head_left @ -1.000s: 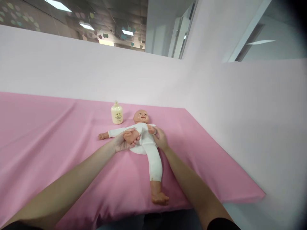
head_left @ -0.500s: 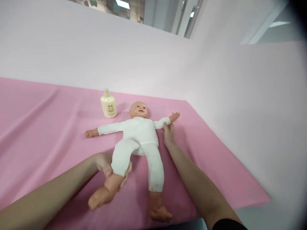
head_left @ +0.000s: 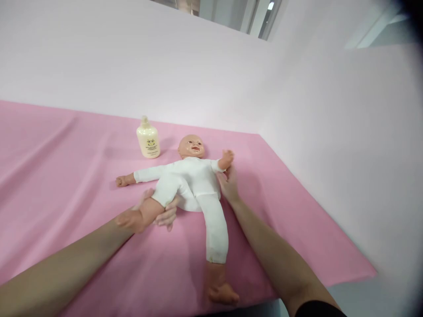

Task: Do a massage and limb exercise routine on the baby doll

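Observation:
A baby doll (head_left: 201, 178) in a white suit lies on its back, its head toward the far side. My left hand (head_left: 167, 215) is wrapped from beneath round the doll's bent leg at the left, near the cuff, holding it raised. At the doll's other side, my right hand (head_left: 228, 181) grips its arm close to the wrist, and that arm is bent upward. Part of my right fingers is hidden behind the sleeve. The doll's other leg lies straight toward me, and its other arm stretches out to the left.
A pale yellow bottle (head_left: 148, 140) stands upright left of the doll's head. Pink cloth (head_left: 297, 237) covers the table, with folds at the left. White walls (head_left: 132, 57) rise behind and at the right. The table's edge runs diagonally along the right.
My left hand has lifted the doll's leg up toward its body, bending it more at the hip. My right hand has brought the doll's hand inward, and the arm is more bent.

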### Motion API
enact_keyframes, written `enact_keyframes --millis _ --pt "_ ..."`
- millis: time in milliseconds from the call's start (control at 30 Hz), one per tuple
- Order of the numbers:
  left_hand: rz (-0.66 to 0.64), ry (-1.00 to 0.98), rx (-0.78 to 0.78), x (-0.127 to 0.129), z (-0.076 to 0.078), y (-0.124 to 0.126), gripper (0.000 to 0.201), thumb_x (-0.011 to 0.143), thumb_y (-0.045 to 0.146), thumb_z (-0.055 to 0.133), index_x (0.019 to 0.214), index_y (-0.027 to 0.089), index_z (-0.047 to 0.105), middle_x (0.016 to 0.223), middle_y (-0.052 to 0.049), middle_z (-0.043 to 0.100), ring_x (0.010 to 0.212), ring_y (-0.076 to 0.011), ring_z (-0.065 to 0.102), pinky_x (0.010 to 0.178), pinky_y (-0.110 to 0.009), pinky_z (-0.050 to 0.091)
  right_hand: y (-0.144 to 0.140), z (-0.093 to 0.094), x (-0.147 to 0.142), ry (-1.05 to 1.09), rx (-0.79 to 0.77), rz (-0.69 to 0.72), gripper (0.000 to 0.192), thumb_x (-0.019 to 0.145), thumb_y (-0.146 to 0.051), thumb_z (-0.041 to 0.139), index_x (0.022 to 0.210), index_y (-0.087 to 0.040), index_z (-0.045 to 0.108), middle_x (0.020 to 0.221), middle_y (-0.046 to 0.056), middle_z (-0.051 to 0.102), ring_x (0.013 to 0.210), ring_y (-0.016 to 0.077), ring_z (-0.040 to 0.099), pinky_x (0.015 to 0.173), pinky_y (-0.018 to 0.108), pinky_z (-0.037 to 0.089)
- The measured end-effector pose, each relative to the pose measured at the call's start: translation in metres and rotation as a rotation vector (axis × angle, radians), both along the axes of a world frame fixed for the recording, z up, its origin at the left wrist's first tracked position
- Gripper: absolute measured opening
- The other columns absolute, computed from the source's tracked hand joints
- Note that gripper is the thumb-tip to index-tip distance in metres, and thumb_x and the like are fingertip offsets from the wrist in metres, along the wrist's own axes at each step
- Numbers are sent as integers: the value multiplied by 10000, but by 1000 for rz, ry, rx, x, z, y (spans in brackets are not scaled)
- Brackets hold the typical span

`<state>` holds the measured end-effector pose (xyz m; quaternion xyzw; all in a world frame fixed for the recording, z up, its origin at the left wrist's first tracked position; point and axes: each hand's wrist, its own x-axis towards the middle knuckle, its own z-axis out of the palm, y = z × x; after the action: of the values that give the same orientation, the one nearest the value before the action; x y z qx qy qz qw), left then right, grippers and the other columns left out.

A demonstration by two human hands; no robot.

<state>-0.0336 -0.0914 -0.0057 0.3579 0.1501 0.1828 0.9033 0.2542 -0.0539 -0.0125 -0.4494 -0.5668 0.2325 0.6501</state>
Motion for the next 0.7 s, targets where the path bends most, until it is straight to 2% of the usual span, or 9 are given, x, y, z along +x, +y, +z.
enact_keyframes --millis 67,133,233,333,467,533,633,667,700 --pt "37 -18 58 4 0 6 671 680 893 584 688 237 446 437 39 387 457 -150 440 671 -408 600 -4 2 -3 -214 67 98 331 846 -293 687 1176 -286 664 1218 64 716 1209 267 654 1141 505 475" --pt "53 -53 102 9 0 8 646 732 859 577 713 222 469 490 38 410 512 -147 445 711 -377 592 -7 4 -4 -357 141 181 303 856 -249 668 1152 -305 697 1232 49 727 1257 268 634 1179 511 441" --pt "32 -70 139 11 1 5 629 715 809 669 768 197 534 592 19 489 602 -160 507 778 -384 587 -6 5 -4 -381 163 192 283 864 -241 653 1133 -310 707 1220 41 736 1251 262 637 1172 509 447" --pt "-117 -37 209 8 8 -2 658 618 783 786 819 181 614 681 -27 595 672 -200 599 837 -444 591 -1 -1 -4 -238 65 147 336 847 -285 694 1182 -283 673 1255 56 720 1233 256 639 1156 495 459" --pt "-626 77 259 5 28 -8 589 494 615 934 837 180 734 692 -116 693 709 -352 707 749 -530 603 11 -12 2 87 -62 73 398 816 -367 718 1180 -253 607 1218 65 709 1141 231 666 1058 441 539" --pt "-773 134 247 6 36 -9 486 503 458 959 858 198 752 698 -110 705 770 -404 737 690 -524 605 17 -15 7 229 -96 29 385 810 -400 713 1141 -255 579 1166 55 710 1098 224 676 1006 429 571" --pt "-816 192 248 5 37 -7 412 512 310 941 860 214 742 723 -93 711 874 -431 752 684 -516 605 25 -17 18 425 -194 -20 371 829 -421 673 1134 -258 541 1174 67 701 1097 241 692 966 461 599" --pt "-786 188 232 5 33 -6 399 501 296 937 837 220 735 694 -85 700 870 -432 752 672 -511 604 26 -17 20 475 -234 -21 363 840 -425 649 1139 -256 533 1182 79 699 1102 252 698 955 475 605" --pt "-688 169 199 4 28 -4 382 496 299 931 809 223 725 645 -76 676 835 -428 751 646 -502 600 27 -17 22 509 -266 -17 358 850 -429 627 1146 -254 526 1186 91 699 1103 262 704 945 486 609"
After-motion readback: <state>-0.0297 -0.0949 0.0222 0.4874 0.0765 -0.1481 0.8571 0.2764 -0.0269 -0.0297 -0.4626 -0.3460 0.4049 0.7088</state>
